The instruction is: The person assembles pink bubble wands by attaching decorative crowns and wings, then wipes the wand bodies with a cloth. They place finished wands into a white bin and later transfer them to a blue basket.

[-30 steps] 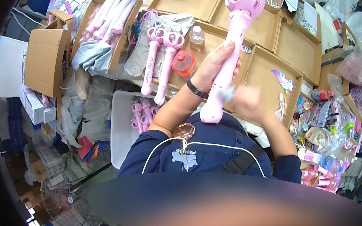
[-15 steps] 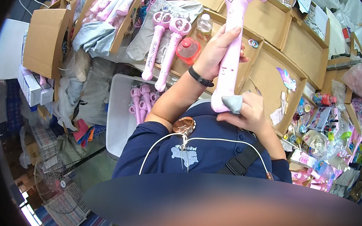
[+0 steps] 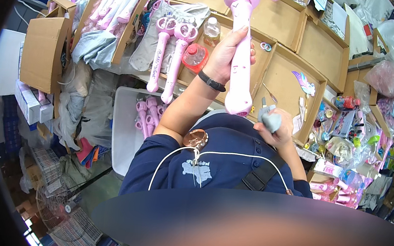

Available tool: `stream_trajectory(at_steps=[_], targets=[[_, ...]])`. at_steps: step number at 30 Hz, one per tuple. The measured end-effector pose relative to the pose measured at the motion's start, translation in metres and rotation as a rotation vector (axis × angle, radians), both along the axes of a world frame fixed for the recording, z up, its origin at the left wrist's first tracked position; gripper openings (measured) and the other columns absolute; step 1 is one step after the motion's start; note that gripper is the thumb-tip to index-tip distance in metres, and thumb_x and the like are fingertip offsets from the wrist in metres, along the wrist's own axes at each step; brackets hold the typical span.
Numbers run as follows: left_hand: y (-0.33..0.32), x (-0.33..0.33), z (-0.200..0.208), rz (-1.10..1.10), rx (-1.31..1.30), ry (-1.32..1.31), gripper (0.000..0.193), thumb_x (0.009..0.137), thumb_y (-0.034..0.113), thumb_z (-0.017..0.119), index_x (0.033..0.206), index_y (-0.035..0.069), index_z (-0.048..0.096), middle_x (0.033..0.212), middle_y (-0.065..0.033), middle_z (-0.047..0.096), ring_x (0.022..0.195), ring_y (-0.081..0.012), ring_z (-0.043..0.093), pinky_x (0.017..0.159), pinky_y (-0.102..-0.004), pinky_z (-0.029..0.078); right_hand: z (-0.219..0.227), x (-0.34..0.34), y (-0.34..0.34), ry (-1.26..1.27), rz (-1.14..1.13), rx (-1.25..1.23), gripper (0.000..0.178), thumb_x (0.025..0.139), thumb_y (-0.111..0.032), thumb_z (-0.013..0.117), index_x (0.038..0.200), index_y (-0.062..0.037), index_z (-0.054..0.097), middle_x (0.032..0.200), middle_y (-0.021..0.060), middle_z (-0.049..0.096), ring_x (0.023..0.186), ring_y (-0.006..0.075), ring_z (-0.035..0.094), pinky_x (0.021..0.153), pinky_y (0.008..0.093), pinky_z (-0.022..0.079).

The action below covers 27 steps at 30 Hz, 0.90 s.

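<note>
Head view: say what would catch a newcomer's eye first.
Probably the pink wand in the left hand, at the upper centre. Next, the grey cloth in the right hand, right of the wand's lower end. Then the red bottle, left of the left hand.

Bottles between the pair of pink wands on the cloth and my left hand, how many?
2: a clear bottle and, lower in the picture, a red bottle, nearer the pair of pink wands. Your left hand might hide others.
</note>
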<state>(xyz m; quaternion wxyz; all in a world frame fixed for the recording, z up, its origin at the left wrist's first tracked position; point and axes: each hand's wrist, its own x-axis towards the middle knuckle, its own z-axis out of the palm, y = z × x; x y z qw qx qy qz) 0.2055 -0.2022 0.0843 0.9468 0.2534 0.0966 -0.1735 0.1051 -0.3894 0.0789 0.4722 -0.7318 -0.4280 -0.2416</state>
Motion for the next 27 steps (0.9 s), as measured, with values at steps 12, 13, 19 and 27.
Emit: stream_trajectory(at_steps=[12, 13, 19, 27], targets=[[-0.025, -0.001, 0.0, -0.003, -0.038, 0.031, 0.028, 0.087, 0.026, 0.06, 0.1, 0.007, 0.044, 0.075, -0.0062, 0.052, 0.062, -0.0145, 0.054, 0.048, -0.025, 0.049, 0.008, -0.001, 0.011, -0.038, -0.1, -0.189, 0.024, 0.054, -0.017, 0.076, 0.069, -0.0095, 0.059, 0.058, 0.0017, 0.043, 0.047, 0.0181, 0.047, 0.041, 0.0301, 0.033], [-0.025, 0.0, -0.001, 0.014, -0.021, 0.025, 0.028, 0.086, 0.026, 0.06, 0.1, 0.007, 0.044, 0.074, -0.0062, 0.052, 0.062, -0.0145, 0.054, 0.048, -0.0251, 0.049, 0.007, 0.0, 0.005, -0.065, -0.064, -0.242, 0.023, 0.052, -0.016, 0.074, 0.067, -0.0097, 0.058, 0.057, 0.0017, 0.043, 0.047, 0.0183, 0.047, 0.041, 0.03, 0.033], [-0.023, -0.001, -0.004, -0.001, -0.025, 0.038, 0.027, 0.086, 0.026, 0.06, 0.098, 0.008, 0.045, 0.074, -0.0054, 0.052, 0.061, -0.0145, 0.054, 0.048, -0.0259, 0.049, -0.013, -0.013, -0.009, 0.01, -0.019, 0.001, 0.015, 0.067, -0.003, 0.07, 0.075, -0.006, 0.058, 0.067, 0.0043, 0.05, 0.054, 0.0157, 0.048, 0.048, 0.027, 0.039], [-0.03, -0.005, 0.003, 0.12, 0.264, -0.133, 0.027, 0.085, 0.023, 0.062, 0.103, 0.01, 0.046, 0.079, -0.0043, 0.055, 0.06, -0.0129, 0.056, 0.05, -0.0262, 0.05, -0.025, -0.018, -0.007, 1.086, 0.054, 0.693, 0.052, 0.089, -0.018, 0.057, 0.13, -0.0031, 0.029, 0.087, 0.0073, 0.054, 0.06, 0.007, 0.048, 0.054, 0.0185, 0.041]])
